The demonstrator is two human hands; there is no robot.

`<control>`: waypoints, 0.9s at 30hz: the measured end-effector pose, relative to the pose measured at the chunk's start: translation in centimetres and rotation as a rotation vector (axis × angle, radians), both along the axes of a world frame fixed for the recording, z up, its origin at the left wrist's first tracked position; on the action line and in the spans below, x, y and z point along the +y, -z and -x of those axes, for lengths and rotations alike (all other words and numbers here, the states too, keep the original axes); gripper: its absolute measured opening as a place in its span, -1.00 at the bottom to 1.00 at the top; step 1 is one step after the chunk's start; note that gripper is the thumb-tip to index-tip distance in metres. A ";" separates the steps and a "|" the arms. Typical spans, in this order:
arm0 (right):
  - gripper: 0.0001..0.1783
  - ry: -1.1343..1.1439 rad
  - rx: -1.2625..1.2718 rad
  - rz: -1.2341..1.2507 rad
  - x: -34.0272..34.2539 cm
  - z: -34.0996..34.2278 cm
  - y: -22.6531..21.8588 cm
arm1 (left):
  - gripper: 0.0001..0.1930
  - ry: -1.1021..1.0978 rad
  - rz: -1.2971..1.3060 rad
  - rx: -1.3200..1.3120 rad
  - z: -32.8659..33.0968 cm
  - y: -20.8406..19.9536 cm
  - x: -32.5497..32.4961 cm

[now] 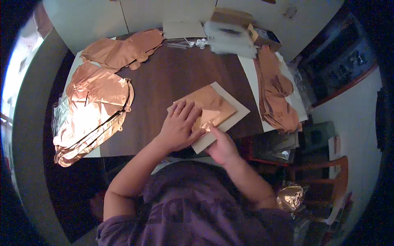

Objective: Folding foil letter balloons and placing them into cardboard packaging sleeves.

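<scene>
A folded packet of copper-coloured foil [211, 104] lies on a pale square card [233, 105], turned at an angle near the table's front edge. My left hand [179, 125] rests flat across the foil's left side, its fingers stretched out and a ring on one of them. At the near right edge, my right hand [221, 145] grips the card, thumb on top over the foil. The fingers of that hand are mostly hidden beneath the card. Left of my hands lies a pile of shiny copper foil shapes [98, 92], like uninflated foil balloons.
More flat copper foil shapes lie at the far left [111, 53] and along the right side [273, 90] of the brown table [152, 90]. A translucent plastic pack [230, 39], small white pieces [200, 42] and an open box [264, 37] stand at the back. A wooden chair [341, 174] is at right.
</scene>
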State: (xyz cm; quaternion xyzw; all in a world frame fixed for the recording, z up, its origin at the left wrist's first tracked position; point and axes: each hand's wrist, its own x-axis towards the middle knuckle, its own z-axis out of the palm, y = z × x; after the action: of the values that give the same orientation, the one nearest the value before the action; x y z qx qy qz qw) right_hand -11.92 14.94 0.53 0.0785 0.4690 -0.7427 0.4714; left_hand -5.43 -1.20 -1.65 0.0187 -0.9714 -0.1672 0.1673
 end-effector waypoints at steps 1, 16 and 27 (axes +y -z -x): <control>-0.51 -0.215 -0.002 -0.028 1.3 0.8 -0.5 | -0.31 0.036 -0.004 -0.015 -0.3 0.1 -0.4; -0.21 -0.662 2.028 -0.755 3.0 3.2 2.8 | -0.23 -0.003 0.022 -0.035 -0.9 -0.6 -2.5; -0.07 -0.727 1.929 -0.769 3.3 3.0 1.7 | -0.17 -0.001 0.017 -0.080 -1.5 -0.5 -3.9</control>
State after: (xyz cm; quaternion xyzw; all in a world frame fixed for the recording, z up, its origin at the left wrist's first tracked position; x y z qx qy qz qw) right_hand -14.92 18.21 -1.19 -0.5359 0.8356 -0.1132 0.0416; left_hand -3.90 -5.14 -1.19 0.0242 -0.9788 -0.1580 0.1284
